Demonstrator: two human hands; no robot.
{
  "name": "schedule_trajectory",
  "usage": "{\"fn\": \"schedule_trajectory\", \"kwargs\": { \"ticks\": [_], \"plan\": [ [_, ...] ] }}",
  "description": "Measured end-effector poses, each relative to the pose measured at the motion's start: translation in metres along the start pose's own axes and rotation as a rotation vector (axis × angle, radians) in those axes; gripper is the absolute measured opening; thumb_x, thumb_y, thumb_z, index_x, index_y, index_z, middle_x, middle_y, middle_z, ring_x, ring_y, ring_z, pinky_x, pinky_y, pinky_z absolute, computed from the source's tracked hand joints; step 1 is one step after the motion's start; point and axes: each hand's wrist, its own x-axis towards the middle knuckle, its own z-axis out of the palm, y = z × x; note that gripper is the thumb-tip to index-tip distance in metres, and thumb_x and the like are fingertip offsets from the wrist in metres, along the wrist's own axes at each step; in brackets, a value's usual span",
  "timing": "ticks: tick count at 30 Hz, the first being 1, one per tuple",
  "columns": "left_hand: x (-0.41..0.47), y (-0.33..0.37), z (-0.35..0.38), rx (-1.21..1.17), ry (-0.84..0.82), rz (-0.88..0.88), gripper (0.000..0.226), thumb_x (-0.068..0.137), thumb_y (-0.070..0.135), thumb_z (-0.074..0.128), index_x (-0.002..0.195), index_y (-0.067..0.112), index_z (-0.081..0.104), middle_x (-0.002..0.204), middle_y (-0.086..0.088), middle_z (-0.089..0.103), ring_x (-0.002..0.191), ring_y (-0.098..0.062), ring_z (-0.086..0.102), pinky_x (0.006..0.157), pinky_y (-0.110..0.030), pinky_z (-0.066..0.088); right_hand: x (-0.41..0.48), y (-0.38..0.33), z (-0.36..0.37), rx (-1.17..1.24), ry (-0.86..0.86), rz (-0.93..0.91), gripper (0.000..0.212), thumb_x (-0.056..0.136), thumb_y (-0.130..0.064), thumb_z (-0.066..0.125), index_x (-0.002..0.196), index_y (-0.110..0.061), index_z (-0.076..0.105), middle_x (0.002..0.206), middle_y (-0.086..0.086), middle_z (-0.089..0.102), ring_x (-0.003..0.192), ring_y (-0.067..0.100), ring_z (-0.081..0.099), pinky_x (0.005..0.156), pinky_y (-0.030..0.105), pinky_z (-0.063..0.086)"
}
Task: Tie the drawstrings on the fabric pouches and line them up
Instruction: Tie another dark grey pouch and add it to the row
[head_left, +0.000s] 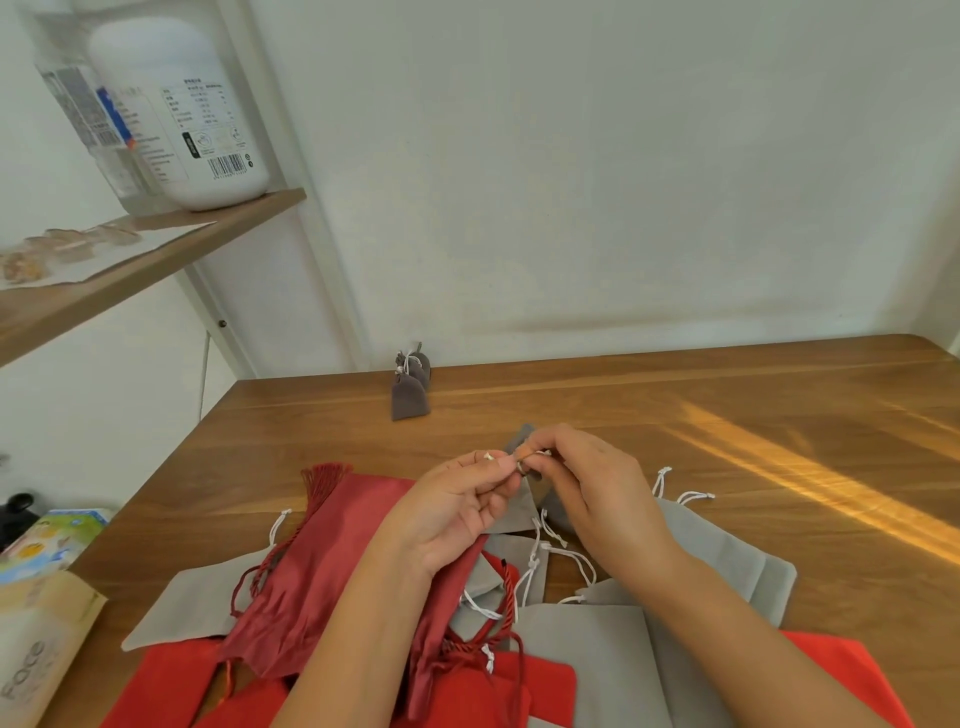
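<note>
Both my hands are raised over the middle of the table with a small grey pouch (521, 506) hanging between them. My left hand (457, 512) pinches its white drawstring end at the fingertips. My right hand (597, 488) pinches the pouch's gathered neck and string; the knot itself is hidden by my fingers. Two small grey pouches (410, 395) with tied white strings lie one behind the other at the table's far edge by the wall. Below my arms lies a heap of several pouches: large grey ones (722, 551), a dark red satin one (332, 551) with tasselled cord, and bright red ones (171, 686).
The wooden table (727, 415) runs to the wall. A shelf (156, 249) at upper left holds a white bottle (182, 109) and a clear one. At the lower left sit a brown paper package (36, 649) and a colourful pack (57, 535).
</note>
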Motion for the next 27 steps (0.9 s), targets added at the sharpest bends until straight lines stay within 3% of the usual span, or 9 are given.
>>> {"fn": "schedule_trajectory", "kwargs": {
  "ticks": [5,10,16,20,23,27],
  "plan": [
    [-0.002,0.004,-0.001,-0.028,-0.026,0.007,0.012,0.07,0.002,0.065,0.064,0.013,0.066,0.064,-0.001,0.06,0.055,-0.005,0.059,0.045,-0.01,0.044,-0.001,-0.003,0.001,0.144,-0.035,0.046,0.024,0.097,-0.031,0.046,0.101,-0.014,0.062,0.096,-0.011,0.067,0.089,0.006,0.063,0.075,0.024,0.051],
    [-0.002,0.003,-0.003,0.021,-0.073,0.043,0.018,0.072,0.0,0.067,0.062,0.014,0.068,0.067,-0.003,0.059,0.056,-0.006,0.055,0.049,-0.012,0.044,0.0,-0.003,-0.002,0.198,-0.05,0.045,0.015,0.096,-0.021,0.049,0.102,-0.015,0.061,0.097,-0.012,0.066,0.09,0.005,0.063,0.076,0.025,0.051],
    [-0.003,0.003,-0.002,0.392,0.032,0.386,0.028,0.068,0.007,0.079,0.09,0.014,0.063,0.075,0.001,0.069,0.075,-0.008,0.064,0.078,-0.018,0.05,0.004,0.001,-0.01,0.218,-0.117,0.093,0.013,0.094,-0.024,0.054,0.102,-0.02,0.064,0.101,-0.012,0.067,0.098,0.006,0.062,0.082,0.028,0.052],
    [-0.002,0.001,0.0,0.572,0.123,0.561,0.027,0.076,-0.003,0.074,0.09,0.013,0.058,0.072,0.004,0.069,0.076,-0.007,0.064,0.076,-0.018,0.048,0.006,0.005,-0.014,0.097,-0.173,0.069,0.004,0.091,-0.028,0.056,0.092,-0.029,0.06,0.104,-0.014,0.067,0.092,0.007,0.059,0.075,0.03,0.049],
    [-0.003,-0.001,-0.003,0.683,0.137,0.657,0.028,0.077,-0.004,0.072,0.086,0.014,0.053,0.074,0.002,0.068,0.075,-0.01,0.064,0.072,-0.022,0.049,0.005,0.003,-0.013,0.122,-0.184,0.087,0.005,0.093,-0.026,0.056,0.095,-0.03,0.06,0.098,-0.013,0.066,0.087,0.006,0.059,0.071,0.03,0.049],
    [-0.004,-0.003,-0.003,0.77,0.113,0.678,0.032,0.077,-0.002,0.072,0.08,0.023,0.051,0.077,0.001,0.067,0.077,-0.012,0.066,0.07,-0.022,0.048,0.006,0.002,-0.016,0.157,-0.168,0.083,0.007,0.096,-0.027,0.053,0.102,-0.029,0.057,0.097,-0.015,0.064,0.094,0.007,0.06,0.075,0.017,0.046]
  ]
}}
